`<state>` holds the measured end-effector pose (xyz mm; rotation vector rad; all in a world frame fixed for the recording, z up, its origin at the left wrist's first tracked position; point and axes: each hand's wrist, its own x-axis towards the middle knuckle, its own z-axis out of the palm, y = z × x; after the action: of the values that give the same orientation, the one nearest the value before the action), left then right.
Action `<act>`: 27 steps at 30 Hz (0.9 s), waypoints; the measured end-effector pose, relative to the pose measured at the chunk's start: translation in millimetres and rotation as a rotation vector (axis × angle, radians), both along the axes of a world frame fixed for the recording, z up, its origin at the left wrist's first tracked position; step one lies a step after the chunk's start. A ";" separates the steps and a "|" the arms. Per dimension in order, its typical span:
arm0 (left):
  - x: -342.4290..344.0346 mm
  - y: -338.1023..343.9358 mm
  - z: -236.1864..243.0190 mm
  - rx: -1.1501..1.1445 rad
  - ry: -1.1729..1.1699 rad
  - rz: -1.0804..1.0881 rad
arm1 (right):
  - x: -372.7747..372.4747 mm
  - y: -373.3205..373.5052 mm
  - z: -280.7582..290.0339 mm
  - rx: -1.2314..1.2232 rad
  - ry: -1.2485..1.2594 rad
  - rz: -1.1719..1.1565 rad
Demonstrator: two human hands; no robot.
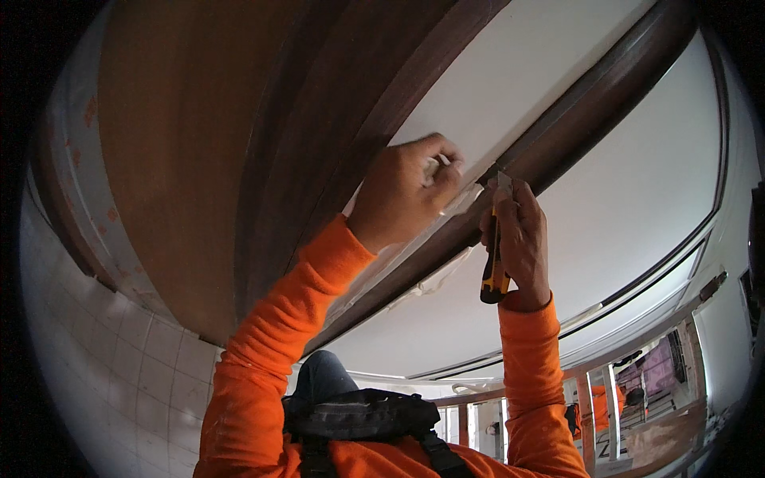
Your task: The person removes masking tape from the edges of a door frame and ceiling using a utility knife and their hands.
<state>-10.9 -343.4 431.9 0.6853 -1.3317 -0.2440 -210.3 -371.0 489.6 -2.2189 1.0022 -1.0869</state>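
My right hand [519, 235] grips a utility knife [496, 263] with a black and yellow handle. Its blade points up against a long dark brown wood trim [550, 143], which runs diagonally over the white wall. To the left of the knife, my left hand [408, 190] is closed, thumb and fingers curled together. A pale bit shows inside the curl, too small to make out. Crumpled whitish film [462, 201] hangs along the trim's edge between the hands, and more loose film [434, 279] shows lower along it.
A large brown wood panel [175, 159] with dark edging rises on the left above pale floor tiles [151, 358]. A black waist bag [362, 414] sits at my front. At lower right stands a railing [586, 422], with a person in orange [602, 406] beyond it.
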 end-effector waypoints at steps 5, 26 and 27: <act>-24.2 -20.7 -2.5 -0.138 -0.053 0.073 | 5.5 5.4 10.3 -0.090 0.082 -0.016; -32.0 -36.0 -2.7 -0.070 -0.052 0.195 | 10.9 1.8 23.2 -0.015 0.154 -0.042; -34.3 -38.4 -3.8 -0.104 -0.034 0.204 | 13.9 5.9 25.3 -0.004 0.149 -0.058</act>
<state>-45.2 -381.8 428.1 0.7337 -1.2872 0.0016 -196.4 -365.2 514.8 -2.3147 1.1339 -0.9591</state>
